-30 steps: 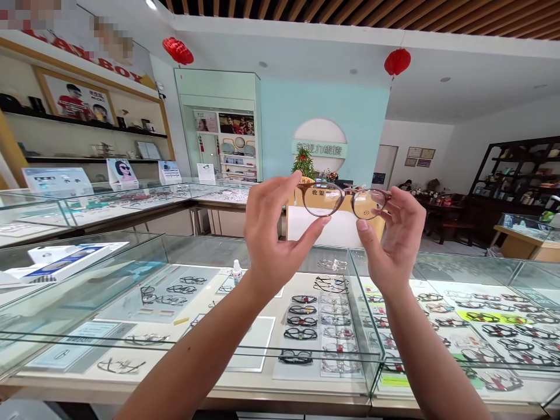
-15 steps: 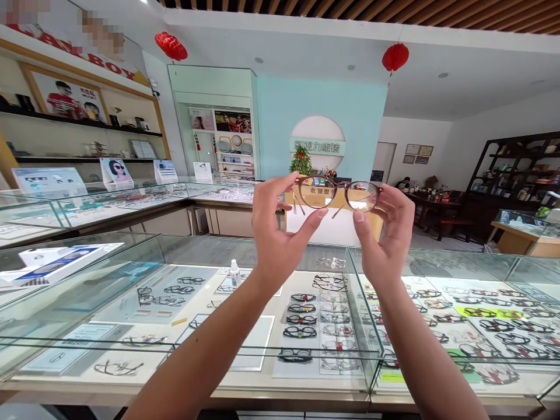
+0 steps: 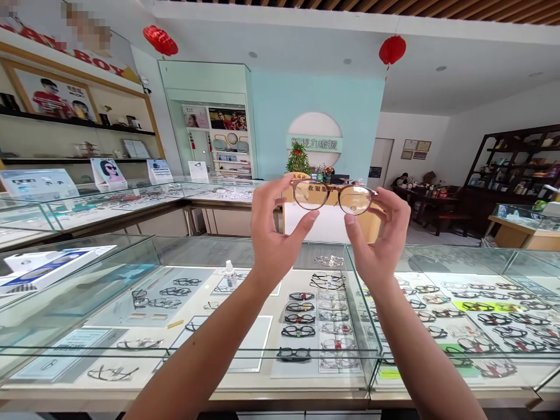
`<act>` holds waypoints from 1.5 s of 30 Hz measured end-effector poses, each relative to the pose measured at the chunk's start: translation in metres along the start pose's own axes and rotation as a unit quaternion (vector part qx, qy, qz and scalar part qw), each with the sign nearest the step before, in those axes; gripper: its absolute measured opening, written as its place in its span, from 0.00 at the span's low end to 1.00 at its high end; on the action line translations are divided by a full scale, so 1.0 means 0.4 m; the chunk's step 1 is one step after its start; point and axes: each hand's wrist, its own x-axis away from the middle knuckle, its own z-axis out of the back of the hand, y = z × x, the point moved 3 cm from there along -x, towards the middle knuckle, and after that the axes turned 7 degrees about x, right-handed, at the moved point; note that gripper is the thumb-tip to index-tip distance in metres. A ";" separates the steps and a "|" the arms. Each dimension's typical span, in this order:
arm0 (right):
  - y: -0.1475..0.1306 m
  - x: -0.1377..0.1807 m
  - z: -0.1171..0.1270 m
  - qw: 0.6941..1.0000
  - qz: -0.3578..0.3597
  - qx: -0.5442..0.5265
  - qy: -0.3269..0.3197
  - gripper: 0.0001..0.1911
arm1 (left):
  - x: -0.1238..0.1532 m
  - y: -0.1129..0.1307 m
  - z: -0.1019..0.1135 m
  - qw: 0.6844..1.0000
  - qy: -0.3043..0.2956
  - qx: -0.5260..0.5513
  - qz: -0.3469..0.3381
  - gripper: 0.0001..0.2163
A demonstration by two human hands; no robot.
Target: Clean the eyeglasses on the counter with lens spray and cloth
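The left hand and the right hand pinch a pair of glasses by its outer ends, fingers at the upper corners and thumbs up by the lower rims; whether the thumb tips press on the rims, I cannot tell. The glasses are raised in the air, nearly level, above the glass case, with a desk showing behind and through the lenses. Below, between the forearms, dark frames lie in a column beside a column of lighter ones. A small white bottle stands left of the left forearm, and a white and blue box rests farther left. More frames fill the case on the right. Beyond the desk are a plant and a round wall sign; two red lanterns hang overhead.
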 end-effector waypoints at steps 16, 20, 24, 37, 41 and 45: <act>0.174 0.135 -0.071 0.985 -0.146 0.003 -0.091 0.26 | 0.142 -0.186 -0.041 0.978 -0.034 -0.015 0.206 0.27; 0.279 0.237 -0.120 0.952 -0.269 -0.017 -0.145 0.27 | 0.245 -0.299 -0.054 0.954 -0.063 -0.024 0.291 0.25; 0.361 0.343 -0.152 0.913 -0.367 -0.043 -0.172 0.28 | 0.359 -0.396 -0.059 0.940 -0.083 -0.029 0.331 0.25; 0.448 0.499 -0.160 0.859 -0.461 -0.065 -0.214 0.28 | 0.534 -0.493 -0.048 0.915 -0.101 -0.040 0.389 0.25; 0.450 0.502 -0.164 0.849 -0.480 -0.096 -0.199 0.28 | 0.534 -0.496 -0.043 0.917 -0.103 -0.036 0.384 0.25; 0.450 0.505 -0.166 0.839 -0.488 -0.147 -0.190 0.27 | 0.537 -0.500 -0.045 0.920 -0.100 -0.028 0.379 0.25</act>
